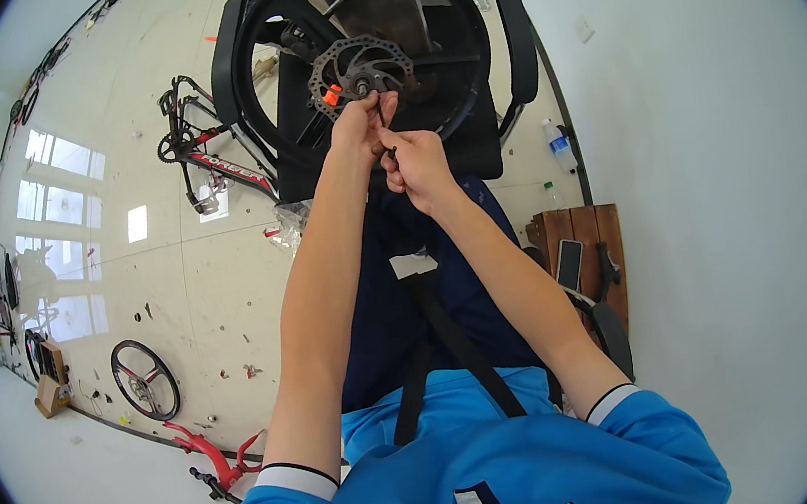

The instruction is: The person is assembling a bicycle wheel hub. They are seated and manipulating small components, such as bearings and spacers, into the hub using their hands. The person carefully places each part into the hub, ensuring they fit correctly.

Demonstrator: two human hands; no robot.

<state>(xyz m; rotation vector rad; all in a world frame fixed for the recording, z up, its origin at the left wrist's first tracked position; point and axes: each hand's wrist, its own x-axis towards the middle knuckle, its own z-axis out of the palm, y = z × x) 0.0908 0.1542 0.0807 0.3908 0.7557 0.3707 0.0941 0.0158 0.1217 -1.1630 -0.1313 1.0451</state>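
A black bicycle wheel (246, 80) lies on the seat of a black office chair (299, 180) in front of me. The metal disc brake rotor (326, 70) at its hub faces up, with an orange piece (333, 95) beside the axle. My left hand (363, 128) is at the rotor's near edge, its fingertips pinched close to the axle; what they pinch is hidden. Just below and to its right, my right hand (422, 171) is closed around a thin dark rod-like tool, mostly covered by the fingers. Both hands nearly touch.
A red and black bicycle frame (227, 168) lies on the floor left of the chair. A small wheel (145, 380) and red frame part (209, 455) are further left. At right are a wooden box (607, 227) with a phone (569, 264), and a bottle (560, 146).
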